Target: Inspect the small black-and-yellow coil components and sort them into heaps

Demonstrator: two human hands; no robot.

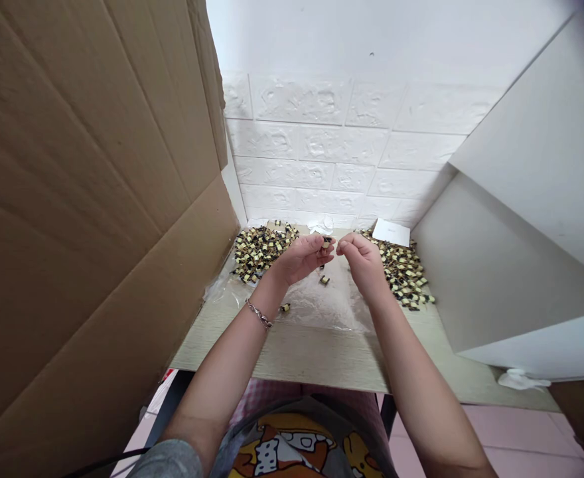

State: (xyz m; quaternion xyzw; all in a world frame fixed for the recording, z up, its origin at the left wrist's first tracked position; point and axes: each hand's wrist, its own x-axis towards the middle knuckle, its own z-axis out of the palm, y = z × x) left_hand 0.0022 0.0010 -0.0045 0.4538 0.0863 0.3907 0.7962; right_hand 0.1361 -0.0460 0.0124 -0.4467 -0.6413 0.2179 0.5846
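My left hand (pixel 302 257) holds a small yellow and black part (pixel 326 243) between thumb and fingers, above a clear plastic sheet (pixel 316 302). Just to its right, my right hand (pixel 364 262) is closed in a pinch; anything between its fingertips is too small to make out. The two hands are close but apart. Similar parts lie in a left pile (pixel 257 251) and a right pile (pixel 407 269). One loose part (pixel 324 280) rests on the plastic below the hands, and another (pixel 285 308) lies near my left wrist.
A tall cardboard sheet (pixel 97 166) stands at the left, and a grey-white panel (pixel 506 265) at the right. A white brick-pattern wall (pixel 316 143) closes off the back. A white card (pixel 391 232) leans on the right pile. Crumpled white tissue (pixel 523 379) lies on the table (pixel 322 358) at the right.
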